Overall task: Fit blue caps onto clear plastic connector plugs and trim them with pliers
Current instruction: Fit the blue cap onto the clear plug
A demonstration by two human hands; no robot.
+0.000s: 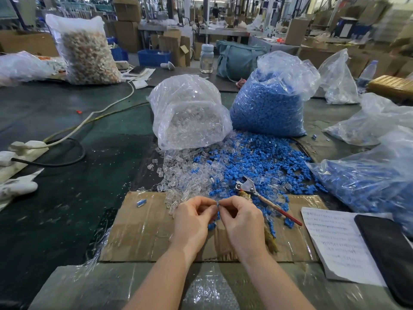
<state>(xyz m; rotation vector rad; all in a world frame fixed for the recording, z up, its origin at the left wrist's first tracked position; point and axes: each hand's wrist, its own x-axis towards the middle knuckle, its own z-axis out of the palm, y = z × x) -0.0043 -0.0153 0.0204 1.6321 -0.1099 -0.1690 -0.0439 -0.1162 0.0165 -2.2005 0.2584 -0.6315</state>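
My left hand (193,217) and my right hand (241,217) meet fingertip to fingertip above a cardboard sheet (138,229). Between them they pinch a small blue cap (218,205); a clear plug in that pinch cannot be made out. Loose clear plugs (176,175) and blue caps (263,157) lie heaped just beyond the hands. The pliers (252,190), with red-tipped handles, lie on the pile right of my right hand. One capped plug (141,202) lies alone on the cardboard at left.
A bag of clear plugs (190,113) and a bag of blue caps (270,104) stand behind the pile. More bags sit at right (368,182). A paper sheet (337,245) and a black phone (388,253) lie at right; a power strip (24,148) with cables at left.
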